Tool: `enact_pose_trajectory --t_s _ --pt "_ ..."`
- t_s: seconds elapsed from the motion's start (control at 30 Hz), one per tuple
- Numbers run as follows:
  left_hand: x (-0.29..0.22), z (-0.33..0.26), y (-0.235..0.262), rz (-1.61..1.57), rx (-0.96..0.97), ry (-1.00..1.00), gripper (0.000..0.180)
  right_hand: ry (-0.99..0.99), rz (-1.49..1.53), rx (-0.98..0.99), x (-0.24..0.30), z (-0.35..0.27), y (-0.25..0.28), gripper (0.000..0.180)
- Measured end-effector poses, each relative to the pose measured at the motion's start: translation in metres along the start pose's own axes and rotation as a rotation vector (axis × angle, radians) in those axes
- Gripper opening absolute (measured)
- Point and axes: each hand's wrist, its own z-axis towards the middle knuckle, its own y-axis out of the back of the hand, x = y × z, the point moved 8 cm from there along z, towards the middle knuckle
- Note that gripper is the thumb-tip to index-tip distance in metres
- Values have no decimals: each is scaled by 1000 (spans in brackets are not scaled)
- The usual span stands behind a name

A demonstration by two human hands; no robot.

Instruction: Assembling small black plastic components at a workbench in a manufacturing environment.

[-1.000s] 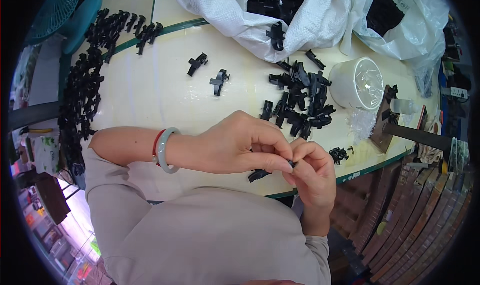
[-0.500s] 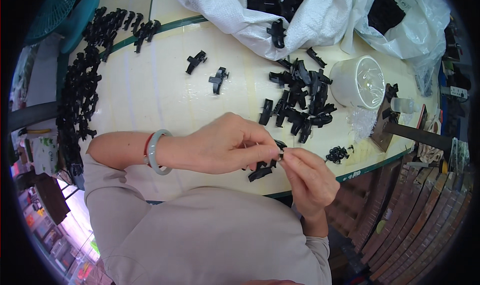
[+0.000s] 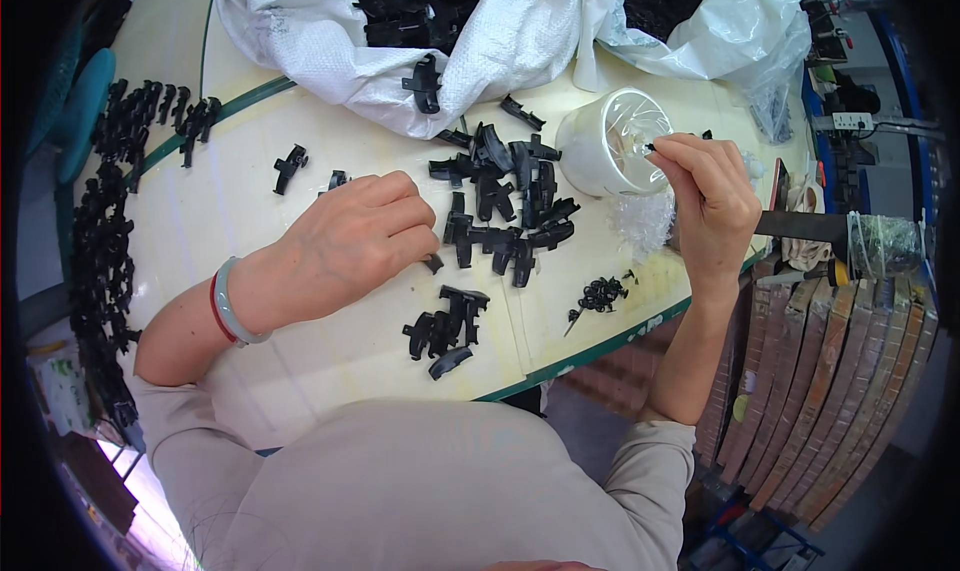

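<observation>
Black bit (image 3: pixel 651 148) pokes L from pinched R hand (image 3: pixel 715 183) — long axis unclear — L hand (image 3: pixel 350 239) curled, hold unclear.

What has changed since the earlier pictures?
The hands have parted: the left hand has moved forward, to a loose black part, grip unclear; the right hand has gone right and forward to the white tub, pinching a small dark piece. The part held between them seems let go. The view shifted; tub and white sack stayed put.
</observation>
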Motion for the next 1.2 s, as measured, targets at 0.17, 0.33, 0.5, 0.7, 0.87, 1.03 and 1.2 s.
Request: enact_pose_trajectory --t_s 0.17,0.33,0.5,0.7,0.87,1.03,1.2 --pt "3 3 17 -212 -112 116 17 69 -92 81 3 6 -10 16" --pt "15 -2 12 -618 -120 428 17 40 -48 124 2 8 -8 17" --pt "13 -10 -21 -1429 31 625 19 -63 278 105 3 -3 -1 21" --pt "8 -11 -36 -1660 39 790 24 -488 821 21 39 -43 -24 20" --pt "6 -11 -41 -1736 -11 767 28 -360 777 -63 80 -57 -45 22" --pt "4 -13 -37 -1738 -42 758 29 -259 725 -74 93 -53 -46 20" --pt "6 -13 -36 -1697 -46 743 30 -233 689 -91 98 -50 -45 21"
